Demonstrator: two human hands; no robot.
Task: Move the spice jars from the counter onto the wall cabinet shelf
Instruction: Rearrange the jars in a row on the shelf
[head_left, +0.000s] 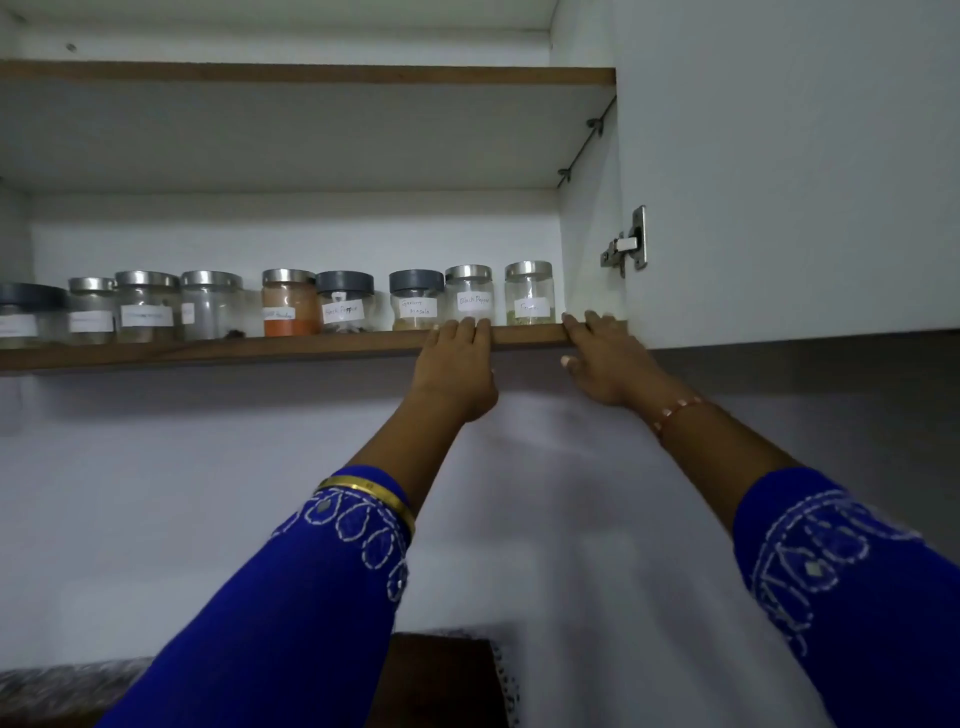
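Note:
Several labelled spice jars stand in a row along the front of the lower cabinet shelf (260, 347). The rightmost jar (529, 293) has a steel lid. Left of it are the "Black Pepper" jar (468, 294), a grey-lidded "Garam Masala" jar (415, 301) and a jar of orange powder (289, 304). My left hand (457, 364) reaches up, its fingertips on the shelf's front edge just below the Black Pepper jar. My right hand (602, 358) rests its fingers on the shelf edge at the right corner. Neither hand holds a jar.
The open cabinet door (779, 182) hangs to the right on a metal hinge (626, 244). An upper shelf (311, 74) sits above the jars. A white wall runs below the cabinet. A strip of speckled counter (52, 686) shows at bottom left.

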